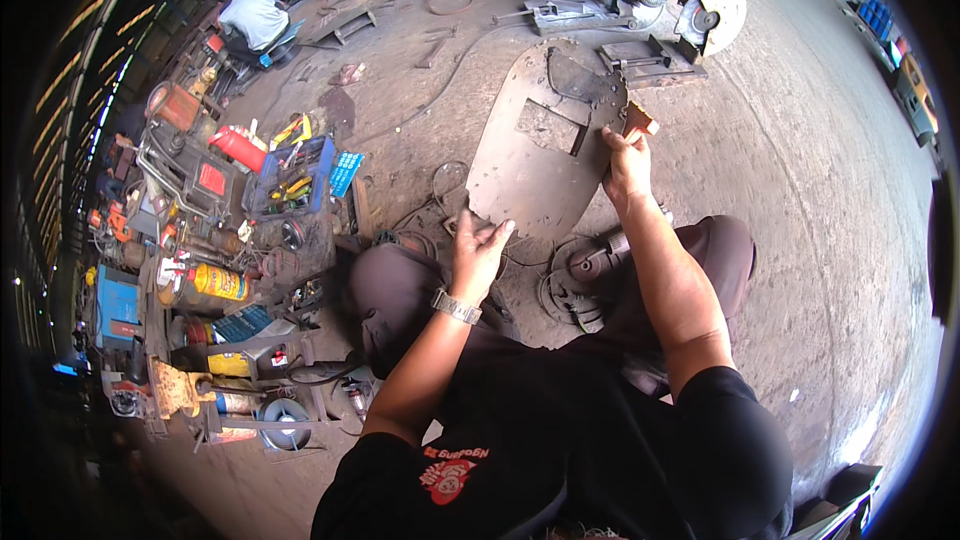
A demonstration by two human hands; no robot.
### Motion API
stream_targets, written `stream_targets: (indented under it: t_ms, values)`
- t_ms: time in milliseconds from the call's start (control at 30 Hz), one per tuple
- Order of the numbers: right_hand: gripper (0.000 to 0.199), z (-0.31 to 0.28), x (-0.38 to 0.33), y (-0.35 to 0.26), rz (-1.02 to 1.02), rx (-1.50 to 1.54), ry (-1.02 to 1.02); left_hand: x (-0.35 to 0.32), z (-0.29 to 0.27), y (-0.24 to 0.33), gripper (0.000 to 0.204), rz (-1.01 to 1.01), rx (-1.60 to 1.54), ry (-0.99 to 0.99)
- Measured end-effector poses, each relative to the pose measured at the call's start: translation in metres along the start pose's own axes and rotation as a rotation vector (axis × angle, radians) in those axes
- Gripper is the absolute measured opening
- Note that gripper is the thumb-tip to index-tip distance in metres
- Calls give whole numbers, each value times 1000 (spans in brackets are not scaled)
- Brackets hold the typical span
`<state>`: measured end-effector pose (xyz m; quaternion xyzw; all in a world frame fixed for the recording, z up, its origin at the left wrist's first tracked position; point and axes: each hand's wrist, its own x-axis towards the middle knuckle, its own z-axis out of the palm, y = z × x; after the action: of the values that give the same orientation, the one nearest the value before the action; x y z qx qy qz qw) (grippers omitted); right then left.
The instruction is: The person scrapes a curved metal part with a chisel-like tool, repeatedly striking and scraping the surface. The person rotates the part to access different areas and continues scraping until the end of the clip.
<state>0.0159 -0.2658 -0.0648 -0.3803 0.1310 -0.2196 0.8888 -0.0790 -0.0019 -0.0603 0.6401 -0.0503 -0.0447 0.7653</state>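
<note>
In front of me I hold up a worn grey plate that looks like a welding hand shield (500,155), with rounded ends and a rectangular window through it. A dark patch covers part of its far end. My left hand (478,252) is closed on its near left edge, thumb on top. At the right edge, my right hand (628,162) grips it with the thumb on the face. A brown piece (641,121) sticks out beside that hand; how it joins the plate is hidden. Below, between my legs, an angle grinder (597,260) lies on the floor.
To the left are a blue toolbox (290,180), a red bottle (238,148), a yellow bottle (218,281) and crowded tools. Cut-off saws (708,15) stand ahead on the concrete floor (800,190). Cables run across it. Two people (258,18) crouch at the far left.
</note>
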Motion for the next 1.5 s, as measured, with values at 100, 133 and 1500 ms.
stream_targets:
  t_ms: [100,133,1500]
  values:
    - [24,10,-9,-2,33,23,-54,8,-6,-20,20,-189,-203,82]
    - [22,14,-11,-3,38,28,-77,12,-8,-22,16,-257,-329,86]
    - [41,55,34,7,378,-332,-222,156,-179,-297,26,-824,-271,63]
